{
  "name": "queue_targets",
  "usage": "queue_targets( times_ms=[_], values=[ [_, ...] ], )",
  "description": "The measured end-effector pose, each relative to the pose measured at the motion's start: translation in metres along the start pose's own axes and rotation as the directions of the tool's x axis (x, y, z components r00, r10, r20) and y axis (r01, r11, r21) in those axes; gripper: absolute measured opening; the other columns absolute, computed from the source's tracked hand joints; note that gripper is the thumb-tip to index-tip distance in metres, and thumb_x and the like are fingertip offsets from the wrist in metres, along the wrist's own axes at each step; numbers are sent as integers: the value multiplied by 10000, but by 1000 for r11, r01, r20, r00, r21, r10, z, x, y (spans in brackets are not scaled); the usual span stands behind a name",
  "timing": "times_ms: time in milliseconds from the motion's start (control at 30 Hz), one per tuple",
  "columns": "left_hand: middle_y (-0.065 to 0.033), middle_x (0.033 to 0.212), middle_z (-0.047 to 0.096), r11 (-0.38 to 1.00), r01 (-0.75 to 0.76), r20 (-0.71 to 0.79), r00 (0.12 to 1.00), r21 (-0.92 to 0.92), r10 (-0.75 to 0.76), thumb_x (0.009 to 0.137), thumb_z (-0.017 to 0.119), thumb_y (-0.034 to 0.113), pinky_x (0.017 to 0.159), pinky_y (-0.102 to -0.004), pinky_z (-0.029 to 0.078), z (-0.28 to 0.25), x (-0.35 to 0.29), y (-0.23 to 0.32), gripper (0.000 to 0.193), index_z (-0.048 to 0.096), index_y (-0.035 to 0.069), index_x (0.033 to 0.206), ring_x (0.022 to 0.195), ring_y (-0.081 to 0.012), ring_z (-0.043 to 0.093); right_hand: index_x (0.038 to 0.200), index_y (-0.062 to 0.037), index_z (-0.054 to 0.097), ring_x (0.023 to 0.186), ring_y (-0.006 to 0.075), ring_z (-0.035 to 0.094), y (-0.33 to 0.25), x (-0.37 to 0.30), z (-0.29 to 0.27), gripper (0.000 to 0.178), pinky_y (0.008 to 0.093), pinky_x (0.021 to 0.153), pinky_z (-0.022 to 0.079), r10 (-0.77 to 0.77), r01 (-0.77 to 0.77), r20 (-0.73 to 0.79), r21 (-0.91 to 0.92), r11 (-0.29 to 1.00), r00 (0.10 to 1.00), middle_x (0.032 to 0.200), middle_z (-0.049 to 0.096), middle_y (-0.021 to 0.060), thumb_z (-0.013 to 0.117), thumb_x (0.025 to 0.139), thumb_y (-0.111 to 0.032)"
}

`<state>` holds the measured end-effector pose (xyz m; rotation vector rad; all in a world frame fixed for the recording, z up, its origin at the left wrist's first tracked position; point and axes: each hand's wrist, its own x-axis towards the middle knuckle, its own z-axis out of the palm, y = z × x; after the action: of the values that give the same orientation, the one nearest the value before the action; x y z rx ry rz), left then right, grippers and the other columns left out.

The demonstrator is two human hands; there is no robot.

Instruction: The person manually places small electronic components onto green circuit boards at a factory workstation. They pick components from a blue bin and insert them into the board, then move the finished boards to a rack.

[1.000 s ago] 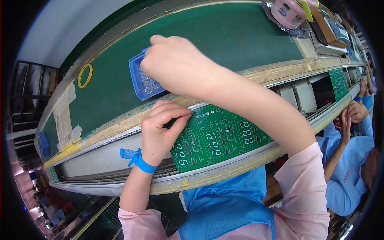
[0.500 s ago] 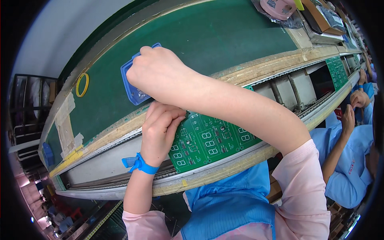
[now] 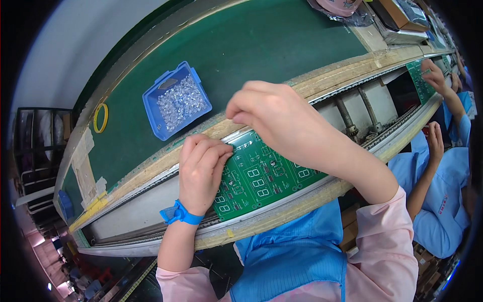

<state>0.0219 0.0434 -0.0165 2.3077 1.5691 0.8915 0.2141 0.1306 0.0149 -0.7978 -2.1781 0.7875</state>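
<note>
While the green circuit board (image 3: 279,177) sits in the conveyor track (image 3: 126,216), I've left hand (image 3: 200,168) at its upper-left corner, right hand (image 3: 274,113) above. Both grips curled; can't tell how tightly, or holding what. Blue bin (image 3: 151,106) beyond, on desk (image 3: 241,50).

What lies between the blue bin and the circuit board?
In the head view, going from blue bin to circuit board: green tabletop, wooden ledge, then metal rail.
</note>
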Motion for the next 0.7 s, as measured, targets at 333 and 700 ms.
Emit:
queue_targets(
  times_ms=[333, 700],
  values=[
    [-65, 880, 660, 999, -4, -5, 1000, 52, 5, 710, 747, -25, 783, -382, 458, 8, 2, 5, 176, 678, 33, 861, 889, -271, 571, 873, 11, 637, 860, 354, 634, 6, -17, 5, 67, 423, 748, 514, 56, -55, -17, 43, 998, 998, 879, 627, 160, 604, 820, -14],
    [-35, 874, 652, 989, -55, -3, 998, 137, 56, 685, 777, 42, 789, -396, 439, 9, 2, 6, 198, 681, 61, 858, 881, -257, 576, 853, 5, 623, 865, 333, 620, 8, -18, 2, 90, 411, 738, 520, 3, -4, -19, -62, 998, 1000, 862, 591, 148, 602, 769, -17]
  ],
)
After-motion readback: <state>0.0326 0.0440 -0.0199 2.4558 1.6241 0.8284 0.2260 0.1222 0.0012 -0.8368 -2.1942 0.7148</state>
